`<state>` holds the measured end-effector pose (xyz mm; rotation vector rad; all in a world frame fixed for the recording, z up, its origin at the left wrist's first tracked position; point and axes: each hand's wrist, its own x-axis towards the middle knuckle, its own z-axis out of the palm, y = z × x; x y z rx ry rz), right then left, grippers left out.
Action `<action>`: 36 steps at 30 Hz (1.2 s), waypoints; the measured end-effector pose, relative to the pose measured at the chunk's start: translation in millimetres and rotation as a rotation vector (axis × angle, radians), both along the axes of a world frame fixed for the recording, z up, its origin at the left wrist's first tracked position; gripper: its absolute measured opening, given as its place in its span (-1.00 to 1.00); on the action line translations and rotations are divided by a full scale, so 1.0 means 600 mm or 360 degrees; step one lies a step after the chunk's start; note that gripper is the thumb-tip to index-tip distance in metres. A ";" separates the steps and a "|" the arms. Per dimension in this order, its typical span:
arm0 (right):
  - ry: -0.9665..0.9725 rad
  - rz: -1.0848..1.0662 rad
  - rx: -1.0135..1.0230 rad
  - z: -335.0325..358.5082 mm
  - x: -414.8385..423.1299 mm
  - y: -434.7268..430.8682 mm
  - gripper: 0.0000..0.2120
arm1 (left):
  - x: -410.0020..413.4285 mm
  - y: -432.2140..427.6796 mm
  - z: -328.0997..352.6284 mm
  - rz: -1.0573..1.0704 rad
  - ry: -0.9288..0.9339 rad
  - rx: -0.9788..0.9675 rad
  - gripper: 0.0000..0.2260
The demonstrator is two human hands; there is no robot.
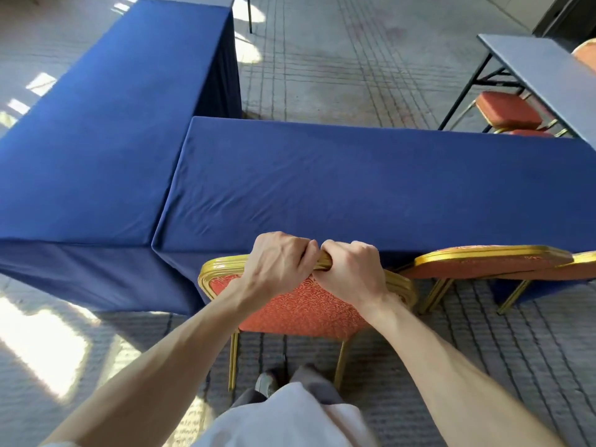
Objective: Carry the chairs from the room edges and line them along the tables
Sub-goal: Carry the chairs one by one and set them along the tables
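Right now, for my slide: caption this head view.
Left hand and right hand grip the red chair by its top rail at the blue-clothed table.
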<state>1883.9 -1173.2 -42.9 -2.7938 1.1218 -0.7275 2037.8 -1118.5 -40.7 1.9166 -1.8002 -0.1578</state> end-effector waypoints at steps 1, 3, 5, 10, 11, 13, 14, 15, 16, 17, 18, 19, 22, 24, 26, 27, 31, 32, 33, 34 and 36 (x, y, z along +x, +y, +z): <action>-0.0053 0.0031 -0.0038 -0.011 -0.003 -0.002 -0.72 | -0.005 0.004 -0.015 0.0009 -0.0035 -0.0029 -0.59; -0.0047 0.0091 -0.0043 -0.032 -0.005 -0.017 -0.72 | -0.008 -0.005 -0.034 0.0090 -0.0054 0.0023 -0.58; 0.0055 0.0135 0.0053 -0.046 0.000 -0.031 -0.74 | -0.008 -0.016 -0.050 0.0151 -0.0039 0.0082 -0.57; 0.0232 0.0277 0.0377 -0.055 0.001 -0.071 -0.81 | -0.019 -0.037 -0.055 0.0227 0.0002 0.0177 -0.58; 0.0251 0.0285 0.0418 -0.050 0.003 -0.078 -0.80 | -0.016 -0.043 -0.048 0.0212 0.0015 0.0182 -0.58; 0.0284 0.0299 0.0445 -0.040 0.013 -0.100 -0.77 | -0.007 -0.063 -0.044 0.0220 0.0032 0.0148 -0.57; 0.0282 0.0311 0.0473 -0.033 0.018 -0.108 -0.76 | -0.001 -0.072 -0.043 0.0225 0.0026 0.0130 -0.57; 0.0287 0.0325 0.0513 -0.028 0.020 -0.114 -0.75 | 0.001 -0.076 -0.040 0.0213 0.0023 0.0122 -0.57; 0.0300 0.0337 0.0534 -0.027 0.022 -0.119 -0.73 | 0.003 -0.080 -0.040 0.0197 0.0031 0.0115 -0.56; 0.0315 0.0338 0.0533 -0.024 0.023 -0.123 -0.71 | 0.005 -0.085 -0.042 0.0165 0.0023 0.0085 -0.56; 0.0317 0.0328 0.0548 -0.022 0.022 -0.128 -0.68 | 0.008 -0.090 -0.042 0.0131 0.0022 0.0080 -0.55; 0.0299 0.0319 0.0556 -0.020 0.022 -0.131 -0.64 | 0.011 -0.095 -0.041 0.0103 0.0019 0.0072 -0.55; 0.0265 0.0288 0.0544 -0.018 0.030 -0.128 -0.57 | 0.017 -0.096 -0.046 0.0076 -0.0007 -0.0003 -0.55; 0.0239 0.0247 0.0518 -0.020 0.028 -0.119 -0.60 | 0.016 -0.091 -0.049 0.0064 -0.0007 -0.0017 -0.54; 0.0196 0.0196 0.0488 -0.023 0.023 -0.107 -0.68 | 0.014 -0.086 -0.053 0.0044 -0.0007 -0.0009 -0.53; 0.0179 0.0169 0.0471 -0.025 0.023 -0.103 -0.71 | 0.014 -0.085 -0.054 0.0039 -0.0012 -0.0019 -0.52; 0.0147 0.0108 0.0389 -0.035 0.018 -0.088 -0.74 | 0.010 -0.078 -0.065 0.0058 -0.0032 -0.0055 -0.53; 0.0154 0.0091 0.0379 -0.042 0.019 -0.085 -0.76 | 0.009 -0.075 -0.074 0.0078 -0.0040 -0.0043 -0.53; 0.0172 0.0061 0.0400 -0.050 0.007 -0.087 -0.77 | -0.005 -0.077 -0.080 0.0060 -0.0039 -0.0025 -0.54; 0.0198 0.0038 0.0433 -0.057 0.007 -0.086 -0.78 | -0.004 -0.076 -0.088 0.0042 -0.0043 -0.0012 -0.55; 0.0320 0.0020 0.0509 -0.071 0.015 -0.083 -0.80 | 0.006 -0.078 -0.110 0.0056 -0.0064 -0.0008 -0.58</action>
